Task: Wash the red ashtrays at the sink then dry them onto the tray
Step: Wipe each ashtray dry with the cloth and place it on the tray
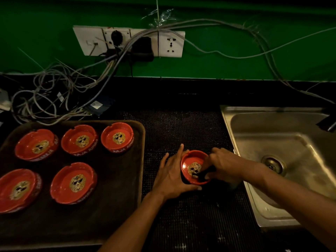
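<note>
A red ashtray (pixel 189 161) with a gold emblem sits on the black mat between the tray and the sink. My left hand (pixel 171 176) cups its left side, thumb curled under the near rim. My right hand (pixel 224 163) reaches into the bowl, its fingers pinching a small dark thing (pixel 204 174) against the bottom; what that thing is I cannot tell. On the dark tray (pixel 116 197) at the left lie several red ashtrays (pixel 117 137), all open side up. The steel sink (pixel 283 148) is at the right, with its drain (pixel 273 164) showing.
A tangle of grey cables (pixel 54 91) lies on the counter behind the tray, below a wall socket panel (pixel 131 41) on the green wall. A dark tap part (pixel 327 122) juts in at the sink's far right. The black dotted mat (pixel 181 128) covers the counter's middle.
</note>
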